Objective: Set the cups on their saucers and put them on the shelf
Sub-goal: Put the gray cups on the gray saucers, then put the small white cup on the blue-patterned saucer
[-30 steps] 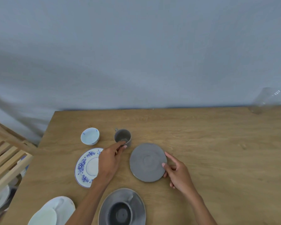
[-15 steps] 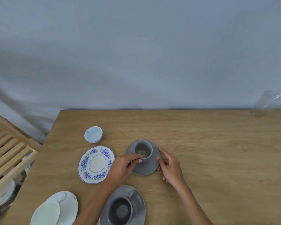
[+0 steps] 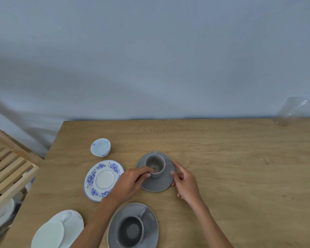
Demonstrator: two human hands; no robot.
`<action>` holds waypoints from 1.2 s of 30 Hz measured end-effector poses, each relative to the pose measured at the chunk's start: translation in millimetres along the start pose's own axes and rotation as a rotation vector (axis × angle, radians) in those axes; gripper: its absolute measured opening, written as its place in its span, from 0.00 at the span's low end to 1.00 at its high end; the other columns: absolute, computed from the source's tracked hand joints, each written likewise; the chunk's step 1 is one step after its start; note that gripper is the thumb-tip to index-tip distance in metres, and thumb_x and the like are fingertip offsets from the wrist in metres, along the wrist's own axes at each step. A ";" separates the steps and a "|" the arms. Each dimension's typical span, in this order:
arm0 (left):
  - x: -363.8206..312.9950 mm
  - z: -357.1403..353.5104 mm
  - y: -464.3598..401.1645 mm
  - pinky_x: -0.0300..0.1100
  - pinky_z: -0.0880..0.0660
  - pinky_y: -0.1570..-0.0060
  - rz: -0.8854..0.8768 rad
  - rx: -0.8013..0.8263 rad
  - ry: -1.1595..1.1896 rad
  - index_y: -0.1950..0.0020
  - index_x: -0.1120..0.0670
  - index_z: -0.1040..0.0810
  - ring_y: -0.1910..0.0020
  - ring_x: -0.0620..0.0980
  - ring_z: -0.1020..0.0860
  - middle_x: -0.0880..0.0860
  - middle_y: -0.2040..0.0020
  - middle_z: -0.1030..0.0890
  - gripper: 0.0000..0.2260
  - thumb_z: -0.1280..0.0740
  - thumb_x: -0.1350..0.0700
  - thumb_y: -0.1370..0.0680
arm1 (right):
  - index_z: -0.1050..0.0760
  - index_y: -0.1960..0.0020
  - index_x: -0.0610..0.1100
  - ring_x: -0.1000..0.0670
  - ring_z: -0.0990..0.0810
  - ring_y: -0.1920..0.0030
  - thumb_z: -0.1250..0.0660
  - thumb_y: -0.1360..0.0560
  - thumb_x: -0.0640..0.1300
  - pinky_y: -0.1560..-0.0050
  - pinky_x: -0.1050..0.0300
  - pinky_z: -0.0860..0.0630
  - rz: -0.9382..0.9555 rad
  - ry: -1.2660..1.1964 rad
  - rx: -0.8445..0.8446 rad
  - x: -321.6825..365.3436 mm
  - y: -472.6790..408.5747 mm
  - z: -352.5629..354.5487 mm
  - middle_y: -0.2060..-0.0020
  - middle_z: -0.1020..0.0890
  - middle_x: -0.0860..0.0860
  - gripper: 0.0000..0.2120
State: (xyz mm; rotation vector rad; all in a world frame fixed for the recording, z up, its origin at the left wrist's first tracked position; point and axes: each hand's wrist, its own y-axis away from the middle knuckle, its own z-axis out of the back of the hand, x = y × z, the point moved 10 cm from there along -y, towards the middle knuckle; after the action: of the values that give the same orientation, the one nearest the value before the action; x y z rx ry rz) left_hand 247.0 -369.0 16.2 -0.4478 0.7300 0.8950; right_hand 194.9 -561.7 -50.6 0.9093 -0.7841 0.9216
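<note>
Cup (image 3: 155,164) sits on saucer (image 3: 156,185), left hand (image 3: 131,181) pinching its rim, right hand (image 3: 186,183) gripping saucer's edge. Centre it gently.

Four cups (image 3: 155,166) (image 3: 131,230) (image 3: 48,235) (image 3: 100,147) out there, folks! Four saucers (image 3: 157,185) (image 3: 92,178) (image 3: 150,221) (image 3: 75,222) to match. And one clear glass (image 3: 290,111).

Likely a home dining corner. A wooden table (image 3: 222,158) carries crockery (image 3: 91,179); a slatted wooden shelf (image 3: 9,169) stands at nine o'clock.
</note>
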 end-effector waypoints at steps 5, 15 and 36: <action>4.3 0.8 11.3 0.28 0.33 0.63 0.046 -0.042 -0.045 0.41 0.45 0.19 0.67 0.31 0.26 0.27 0.66 0.25 0.11 0.37 0.58 0.18 | 0.32 0.25 0.58 0.58 0.27 0.81 0.35 0.18 0.48 0.80 0.63 0.29 0.007 0.018 0.002 0.4 1.0 0.1 0.65 0.16 0.43 0.23; -7.1 0.7 19.0 0.35 0.30 0.68 0.094 -0.095 0.028 0.33 0.39 0.26 0.71 0.41 0.29 0.42 0.68 0.24 0.14 0.37 0.50 0.18 | 0.33 0.26 0.61 0.59 0.27 0.80 0.39 0.16 0.47 0.79 0.63 0.28 0.007 0.032 0.012 0.1 2.5 -0.1 0.64 0.16 0.46 0.21; 48.9 157.8 104.9 0.38 0.26 0.62 0.212 -0.421 0.266 0.36 0.43 0.23 0.66 0.48 0.23 0.50 0.63 0.20 0.13 0.38 0.50 0.20 | 0.19 0.47 0.63 0.54 0.25 0.71 0.33 0.19 0.49 0.74 0.57 0.30 0.084 -0.071 0.097 86.1 79.3 -46.2 0.66 0.17 0.47 0.09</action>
State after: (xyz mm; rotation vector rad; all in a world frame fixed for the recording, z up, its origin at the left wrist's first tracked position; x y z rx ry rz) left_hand 240.6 -184.6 81.6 -0.8873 0.8433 1.2092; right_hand 165.6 -468.6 28.8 1.0049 -0.8496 1.0125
